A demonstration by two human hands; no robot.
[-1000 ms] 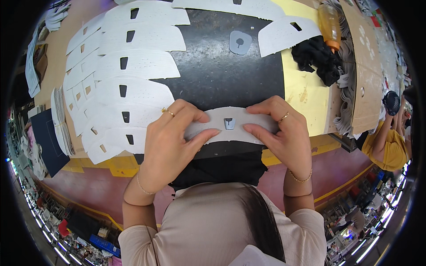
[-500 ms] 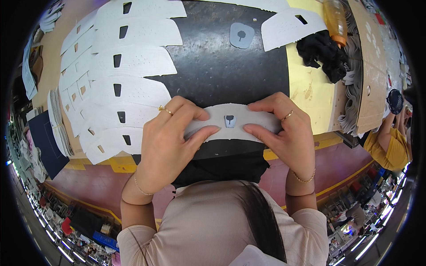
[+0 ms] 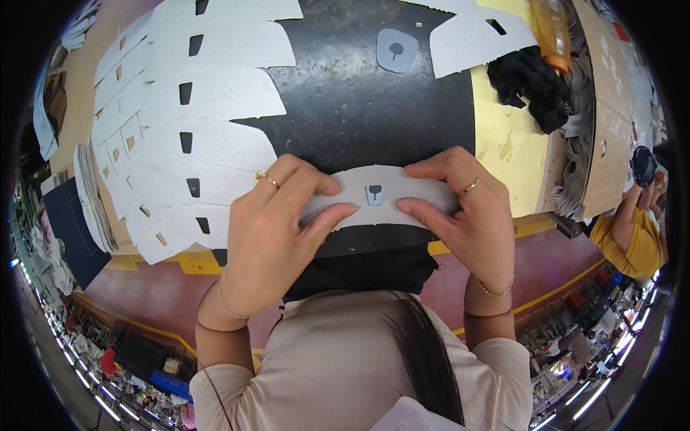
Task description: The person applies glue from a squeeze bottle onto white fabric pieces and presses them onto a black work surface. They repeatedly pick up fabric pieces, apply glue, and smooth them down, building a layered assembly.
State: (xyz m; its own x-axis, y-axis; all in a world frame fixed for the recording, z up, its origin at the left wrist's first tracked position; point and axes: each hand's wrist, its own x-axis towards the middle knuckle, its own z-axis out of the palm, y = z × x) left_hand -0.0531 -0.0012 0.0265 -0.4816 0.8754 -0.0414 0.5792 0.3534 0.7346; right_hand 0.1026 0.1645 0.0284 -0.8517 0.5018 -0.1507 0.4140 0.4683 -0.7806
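Apparently mid-alignment: left hand (image 3: 273, 212) and right hand (image 3: 471, 208) each pinch one end of a pale curved piece (image 3: 397, 185) near the black mat's (image 3: 359, 118) close edge, blue patch (image 3: 375, 196) central. Next move likely calls for steady, even grips.

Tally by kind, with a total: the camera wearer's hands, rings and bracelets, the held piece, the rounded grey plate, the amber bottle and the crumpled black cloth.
Left hand and right hand: 2
Rings: 2
Bracelets: 2
Held pale piece: 1
Rounded grey plate: 1
Amber bottle: 1
Crumpled black cloth: 1
Total: 10
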